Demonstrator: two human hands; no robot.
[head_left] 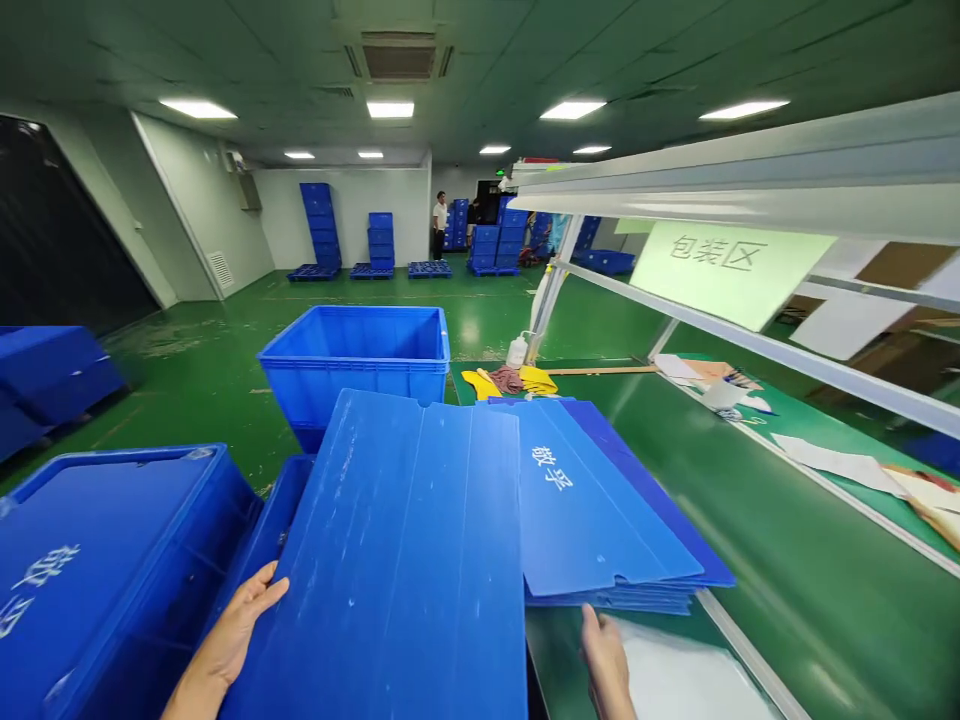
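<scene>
The hall's green floor point(360, 290) spreads out ahead, and a long table with a green top point(780, 500) runs from 3 o'clock toward 1 o'clock under a white shelf frame point(735, 190), from which hangs a pale green sign point(727, 275) with dark characters. Far off at 12 o'clock, stacks of blue crates point(319, 225) stand on blue pallets point(315, 272) along the wall, and a person point(439, 225) stands near them. Closer in, an open blue crate point(352, 355) sits at 12 o'clock, and another blue crate point(112, 570) with white characters lies at 8 o'clock.

At 6 o'clock, a blue corrugated plastic sheet point(397, 560) is tilted up, with the left hand point(232, 630) at its lower left edge, fingers point(259, 585) together and curled against that edge. A stack of blue plastic sheets point(600, 500) with white characters lies on the table at 1 o'clock from the right hand point(606, 665). The right fingers point(592, 625) point up, at or just below the stack's near edge; whether they grip it, I cannot tell.

Beyond the stack, yellow gloves point(487, 383) and a white bottle point(517, 350) sit on the table.
</scene>
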